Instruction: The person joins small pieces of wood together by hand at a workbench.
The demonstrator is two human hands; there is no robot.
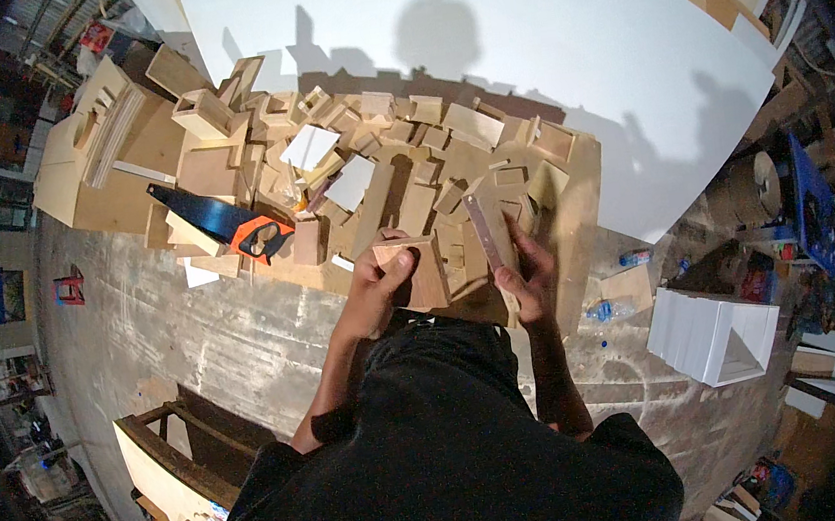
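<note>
My left hand [372, 290] is closed on a wooden block [425, 274], its thumb pressed against the near face. A short gap to the right, my right hand [530, 275] grips a long flat wooden bar [484, 231] with a dull purple-brown narrow face. The bar stands tilted, its upper end pointing away from me, and does not touch the block. Both hands are over the near edge of a worktable [576, 235]. Left of my left hand lies a handsaw [207, 215] with a dark blade and an orange-and-black handle.
Wooden offcuts [417, 205] and small open boxes [203, 114] crowd the table. White pieces [310, 147] lie among them. Behind rises a large white panel [535, 18]. A white box [711, 333] and plastic bottles [603, 312] are on the floor to the right; a wooden frame [190, 453] stands lower left.
</note>
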